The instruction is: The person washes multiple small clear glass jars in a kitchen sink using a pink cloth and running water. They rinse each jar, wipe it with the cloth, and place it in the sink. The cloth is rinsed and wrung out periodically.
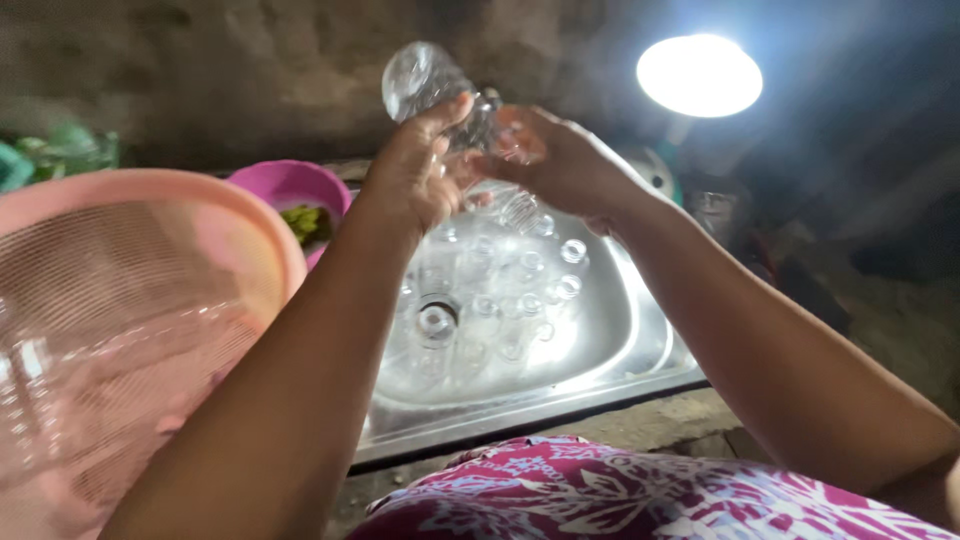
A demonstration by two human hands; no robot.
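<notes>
Fingers [440, 130] of the left hand [415, 175] curl round a clear glass [425, 80] held up above the steel sink [640, 340], gripping its lower part while its rounded end tips up and away from the person. The right hand [560, 165] meets it from the other side, fingers [500, 160] bent and closed against the same glass near its mouth; a blur there hides exactly how far they wrap. Both hands touch each other over the sink's far edge

Down in the sink basin lie many small clear glasses [520, 290], packed close together and shining wet under the light. Just beside the sink on its left stands a pink plastic strainer basket [150, 290], large in the near view, with a few clear pieces showing dimly through its mesh. Behind that basket, still left of the sink, sits a magenta bowl [290, 185] holding something green. Beyond the sink's far right corner a bright round lamp [700, 75] glares against a rough dark wall [230, 70]. Below the sink's near rim shows the person's pink flowered garment [620, 495]
</notes>
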